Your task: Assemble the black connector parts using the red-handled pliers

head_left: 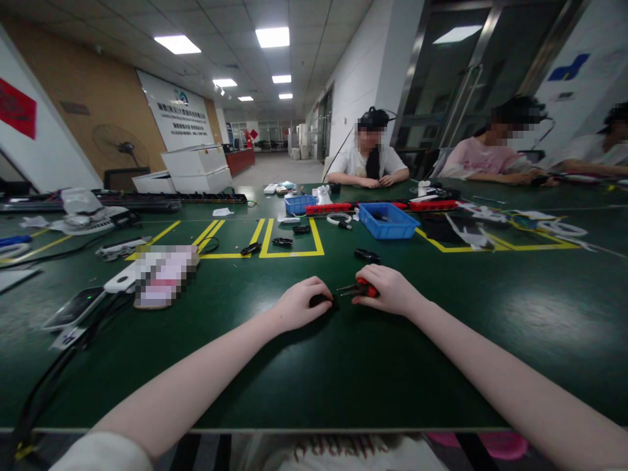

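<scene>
My right hand (390, 289) is closed around a pair of pliers (367, 288) with red handles. The narrow metal jaws point left, toward my other hand. On the green tabletop, my left hand (304, 303) curls around a small black piece (321, 299), mostly hidden by the fingers, so its kind does not show. A short gap lies between the plier tips and that piece. Just beyond my right hand is a black connector-like part (367, 256). Similar black parts (282, 242) lie farther off, around the yellow tape outline (293, 254).
A blue bin (388, 226) and a smaller blue tray (300, 204) stand ahead, near red strips (328, 209). At left lie a blurred phone-like item, a power bank (73, 309) and black cables (42, 386). Co-workers (367, 154) sit across the table (275, 379).
</scene>
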A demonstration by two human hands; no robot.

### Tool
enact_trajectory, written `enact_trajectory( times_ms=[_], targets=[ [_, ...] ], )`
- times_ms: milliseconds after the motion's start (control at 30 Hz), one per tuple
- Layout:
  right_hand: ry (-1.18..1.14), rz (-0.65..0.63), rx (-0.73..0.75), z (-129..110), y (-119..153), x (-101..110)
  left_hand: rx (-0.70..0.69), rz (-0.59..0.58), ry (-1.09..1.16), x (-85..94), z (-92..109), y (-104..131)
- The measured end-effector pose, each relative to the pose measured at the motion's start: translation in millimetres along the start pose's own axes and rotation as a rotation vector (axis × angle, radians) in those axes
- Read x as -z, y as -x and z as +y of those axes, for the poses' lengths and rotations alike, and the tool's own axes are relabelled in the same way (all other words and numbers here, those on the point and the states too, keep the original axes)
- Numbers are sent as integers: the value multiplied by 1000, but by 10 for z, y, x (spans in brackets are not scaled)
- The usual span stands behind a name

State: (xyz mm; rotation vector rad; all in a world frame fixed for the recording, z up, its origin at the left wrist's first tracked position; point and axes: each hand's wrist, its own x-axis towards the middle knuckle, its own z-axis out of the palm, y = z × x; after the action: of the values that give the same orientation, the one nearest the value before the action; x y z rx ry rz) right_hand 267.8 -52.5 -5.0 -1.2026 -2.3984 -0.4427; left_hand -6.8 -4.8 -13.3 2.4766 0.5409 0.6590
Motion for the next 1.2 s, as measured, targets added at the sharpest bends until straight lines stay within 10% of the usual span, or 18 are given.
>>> enact_trajectory(
  times_ms=[1200],
  targets=[
    [48,-32,-71,46,-5,-4,-68,-100,-187,54,58,27]
  ],
)
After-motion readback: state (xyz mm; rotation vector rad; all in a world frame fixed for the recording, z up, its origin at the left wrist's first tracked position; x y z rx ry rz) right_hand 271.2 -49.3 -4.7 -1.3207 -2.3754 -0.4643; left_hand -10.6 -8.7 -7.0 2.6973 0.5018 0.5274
